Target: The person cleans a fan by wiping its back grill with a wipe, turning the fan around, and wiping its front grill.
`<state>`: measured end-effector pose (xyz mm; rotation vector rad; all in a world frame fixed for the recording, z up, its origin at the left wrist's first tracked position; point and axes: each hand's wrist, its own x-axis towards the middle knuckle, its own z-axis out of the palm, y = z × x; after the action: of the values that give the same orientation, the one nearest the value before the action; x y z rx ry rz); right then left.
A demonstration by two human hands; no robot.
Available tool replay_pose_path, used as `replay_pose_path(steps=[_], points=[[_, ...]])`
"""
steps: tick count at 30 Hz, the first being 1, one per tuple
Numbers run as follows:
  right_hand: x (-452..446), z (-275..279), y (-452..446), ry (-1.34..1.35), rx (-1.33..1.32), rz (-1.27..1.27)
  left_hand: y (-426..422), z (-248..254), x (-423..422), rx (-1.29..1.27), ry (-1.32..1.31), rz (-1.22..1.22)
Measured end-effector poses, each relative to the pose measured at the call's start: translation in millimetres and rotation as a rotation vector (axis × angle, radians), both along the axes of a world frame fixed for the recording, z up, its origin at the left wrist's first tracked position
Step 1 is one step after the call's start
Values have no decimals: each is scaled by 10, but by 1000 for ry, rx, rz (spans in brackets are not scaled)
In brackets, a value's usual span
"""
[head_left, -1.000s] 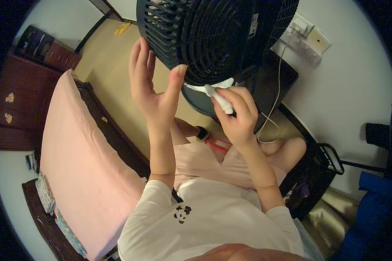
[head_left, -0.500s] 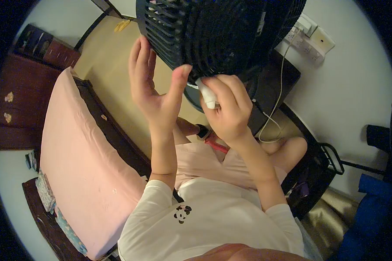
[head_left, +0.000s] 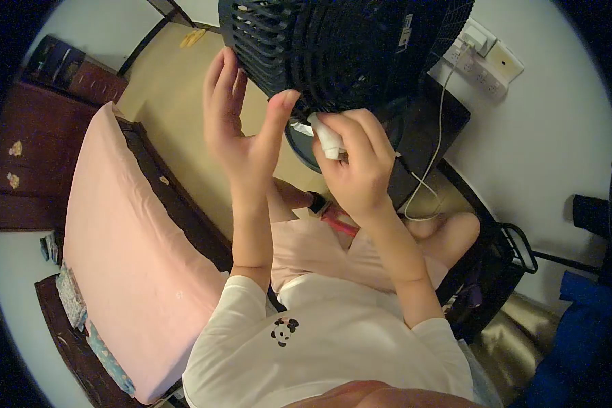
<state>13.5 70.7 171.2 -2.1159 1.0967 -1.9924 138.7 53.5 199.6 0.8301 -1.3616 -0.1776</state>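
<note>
A black fan [head_left: 333, 54] with a slatted round grille fills the top middle of the view. My left hand [head_left: 241, 129] is against the lower left edge of its housing, fingertips on the rim and thumb at the grille, fingers spread. Wrapped in my right hand [head_left: 357, 156] is a white cloth [head_left: 328, 139], a folded wad pinched between thumb and fingers at the grille's bottom edge. Below the fan, its round dark base [head_left: 302, 151] shows in part, with something white near it, mostly hidden by the hand and grille.
A bed with a pink sheet [head_left: 136, 265] stands at left, a dark red cabinet [head_left: 37, 160] beyond it. A power strip [head_left: 472, 71] with a white cable [head_left: 440, 136] is on the right wall, near a black box-like stand [head_left: 435, 129]. Black rack [head_left: 517, 248] at right.
My right hand with the white cloth has moved up and left to the grille's lower edge. My left hand has shifted slightly up, still at the fan's rim.
</note>
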Motion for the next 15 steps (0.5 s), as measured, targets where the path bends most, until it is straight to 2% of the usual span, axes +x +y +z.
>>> replay_pose_path(steps=[6,11,15], points=[[-145,-180,29,28,177,30,21,-18,100,3,0,-62],[-187,29,137,-77,57,107,1,-3,25,-17,-2,-119],[-69,66,14,-49,-30,99,-4,51,74,-2,36,-164]])
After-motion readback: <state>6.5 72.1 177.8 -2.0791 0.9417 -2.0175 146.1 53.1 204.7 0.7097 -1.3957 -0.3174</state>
